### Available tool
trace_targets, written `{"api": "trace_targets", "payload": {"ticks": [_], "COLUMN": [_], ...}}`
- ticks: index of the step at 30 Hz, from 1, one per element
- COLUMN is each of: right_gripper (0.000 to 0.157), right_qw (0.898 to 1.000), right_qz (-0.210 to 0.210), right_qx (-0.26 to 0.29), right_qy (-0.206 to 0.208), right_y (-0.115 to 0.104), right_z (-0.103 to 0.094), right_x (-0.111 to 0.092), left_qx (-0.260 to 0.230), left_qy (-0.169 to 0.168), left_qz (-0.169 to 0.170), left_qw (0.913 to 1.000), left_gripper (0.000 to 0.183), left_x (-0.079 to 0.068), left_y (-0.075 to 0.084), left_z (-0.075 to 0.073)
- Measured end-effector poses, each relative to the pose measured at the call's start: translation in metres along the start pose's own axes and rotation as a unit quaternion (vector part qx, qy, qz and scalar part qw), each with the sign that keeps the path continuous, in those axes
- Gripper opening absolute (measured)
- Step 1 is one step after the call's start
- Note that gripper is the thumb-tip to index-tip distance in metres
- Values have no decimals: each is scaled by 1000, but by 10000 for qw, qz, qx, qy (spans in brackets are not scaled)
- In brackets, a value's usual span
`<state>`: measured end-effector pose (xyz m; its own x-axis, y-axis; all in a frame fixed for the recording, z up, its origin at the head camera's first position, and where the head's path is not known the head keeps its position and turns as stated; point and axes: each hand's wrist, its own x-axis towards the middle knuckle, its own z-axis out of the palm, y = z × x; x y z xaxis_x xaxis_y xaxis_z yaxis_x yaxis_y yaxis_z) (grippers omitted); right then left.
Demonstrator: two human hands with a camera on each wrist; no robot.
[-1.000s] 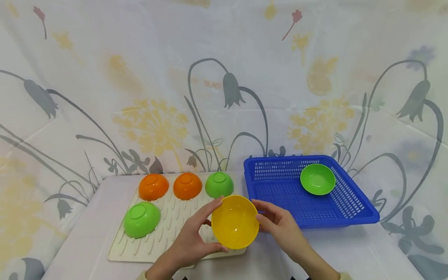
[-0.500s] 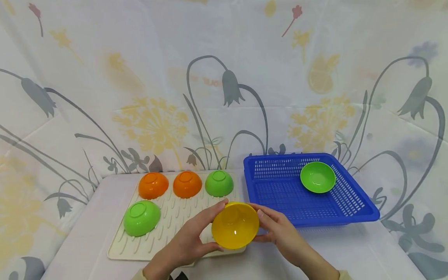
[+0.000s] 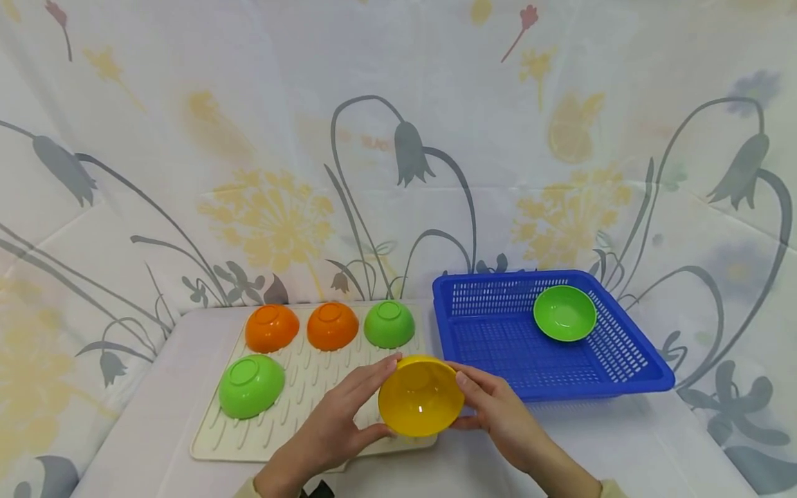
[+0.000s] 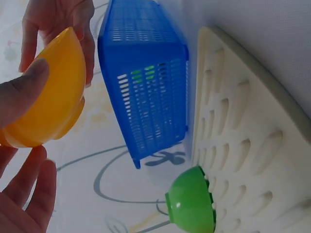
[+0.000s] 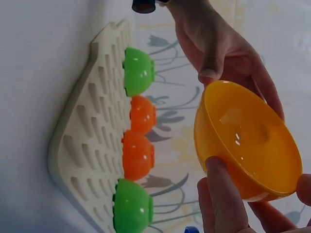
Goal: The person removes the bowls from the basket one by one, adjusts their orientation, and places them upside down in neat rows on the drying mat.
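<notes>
A yellow bowl [image 3: 420, 401] is held in the air between both hands, its inside facing the head camera. My left hand [image 3: 336, 418] grips its left side, thumb low and fingers along the upper rim. On the right side, my right hand [image 3: 498, 408] pinches the rim, with the thumb in front and fingers behind. In the left wrist view the yellow bowl [image 4: 56, 97] shows its outer wall and foot. Behind it on a cream draining mat [image 3: 299, 408], two orange bowls [image 3: 272, 328] and two green bowls [image 3: 252, 387] lie upside down.
A blue plastic basket [image 3: 498, 398] stands to the right of the mat, with one green bowl [image 3: 565, 315] inside, opening upward. A flower-printed cloth [image 3: 280, 104] hangs behind. White cloth [image 3: 149, 401] covers the table.
The yellow bowl has tipped in the hands, so its round opening now looks flatter from above. My right hand's fingers have shifted round its side. The other bowls stay put.
</notes>
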<state>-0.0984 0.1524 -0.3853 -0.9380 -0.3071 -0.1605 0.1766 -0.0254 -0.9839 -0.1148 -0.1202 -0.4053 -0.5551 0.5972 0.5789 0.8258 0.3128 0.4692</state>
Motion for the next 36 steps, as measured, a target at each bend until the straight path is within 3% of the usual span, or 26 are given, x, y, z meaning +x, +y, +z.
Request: {"api": "trace_targets", "payload": {"ticks": [8, 13, 15, 19, 21, 25, 29, 36], "right_gripper": [54, 52, 52, 52, 51, 48, 44, 42], "right_qw": [9988, 9970, 9963, 9945, 9934, 9888, 9801, 9607], "right_qz": [-257, -541, -668, -894, -988, -1297, -1725, -2628], "right_qx": [46, 126, 121, 31, 0, -275, -680, -831], "right_qy": [420, 531, 529, 548, 584, 685, 710, 323], "right_y": [-1, 1, 2, 3, 4, 6, 10, 17], "right_z": [6, 6, 6, 6, 8, 12, 14, 16], "right_x": [-1, -1, -1, -2, -2, -2, -3, -3], "left_qx": [-42, -929, -1523, -2647, -3025, -3486, -3736, -3832], "left_qy": [496, 344, 207, -18, -136, -230, -212, -127], "left_qz": [-503, -1110, -1531, -2211, -2494, -2787, -2949, -3084], "left_qw": [9975, 9889, 9762, 9386, 9199, 8946, 8792, 8706], "left_gripper": [94, 90, 86, 79, 75, 63, 53, 49], "left_x": [-2, -3, -3, -1, 0, 4, 8, 11], "left_y": [-3, -3, -3, 0, 1, 3, 5, 6], "left_z": [4, 7, 6, 4, 2, -1, -4, -5]}}
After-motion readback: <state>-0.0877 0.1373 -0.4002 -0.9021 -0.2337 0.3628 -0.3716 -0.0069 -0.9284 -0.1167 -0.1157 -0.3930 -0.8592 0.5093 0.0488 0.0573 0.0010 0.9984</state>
